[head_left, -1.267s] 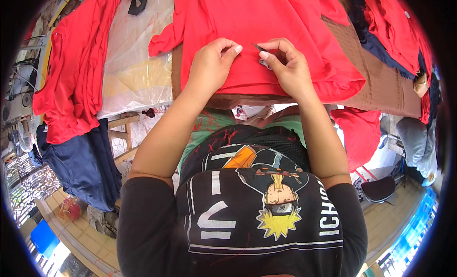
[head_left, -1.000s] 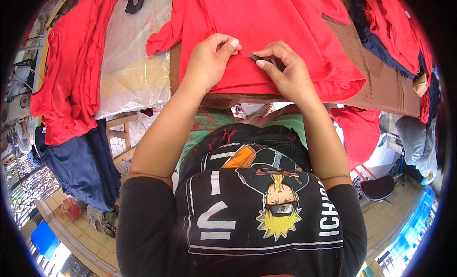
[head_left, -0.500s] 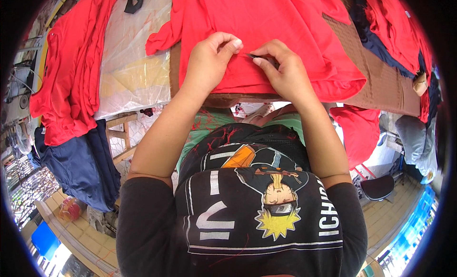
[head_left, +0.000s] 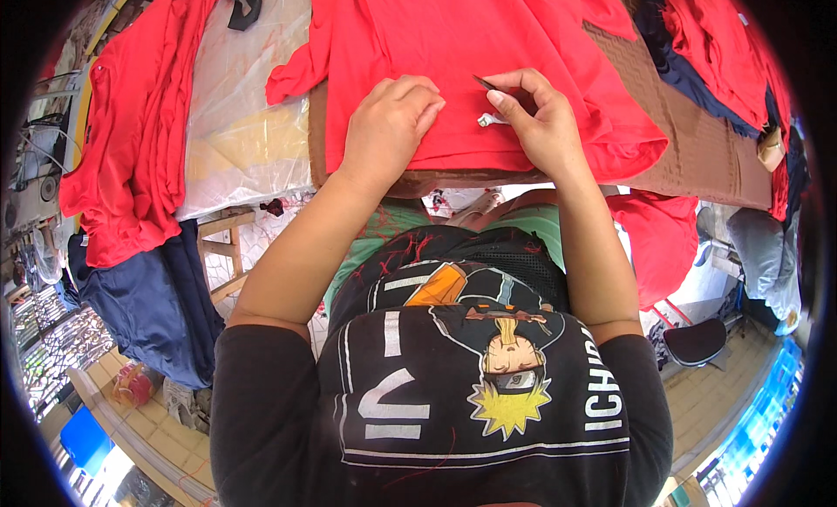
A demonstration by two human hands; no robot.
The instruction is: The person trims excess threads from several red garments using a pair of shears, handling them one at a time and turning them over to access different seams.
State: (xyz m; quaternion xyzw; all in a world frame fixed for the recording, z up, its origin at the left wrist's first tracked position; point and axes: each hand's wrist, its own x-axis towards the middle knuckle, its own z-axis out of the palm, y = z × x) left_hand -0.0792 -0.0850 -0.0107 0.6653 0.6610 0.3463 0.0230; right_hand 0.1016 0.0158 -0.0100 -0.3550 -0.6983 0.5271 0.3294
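A red garment [head_left: 453, 32] is spread on the tabletop in front of me, its near edge close to the table's front. My left hand [head_left: 388, 128] rests on it with fingers curled and pressed together; whatever they pinch is hidden. Between the thumb and fingers of my right hand [head_left: 547, 123] is a small dark pointed tool [head_left: 482, 81], its tip toward the left. Most of that tool is covered by the hand, so its exact kind does not show. A small white-and-green piece [head_left: 490, 120] shows on the red fabric beside the right hand.
Brown cardboard [head_left: 697, 163] covers the table at right, with clear plastic sheeting [head_left: 248, 132] at left. Red garments [head_left: 131, 141] hang over the left side above a navy one [head_left: 153, 289]. More red and navy clothing [head_left: 715, 54] lies at far right. A black strap [head_left: 244, 6] lies at the back.
My right hand has moved slightly right and the tool's tip has lifted away. The white-and-green piece has come into view. My left fingers have curled further in and down.
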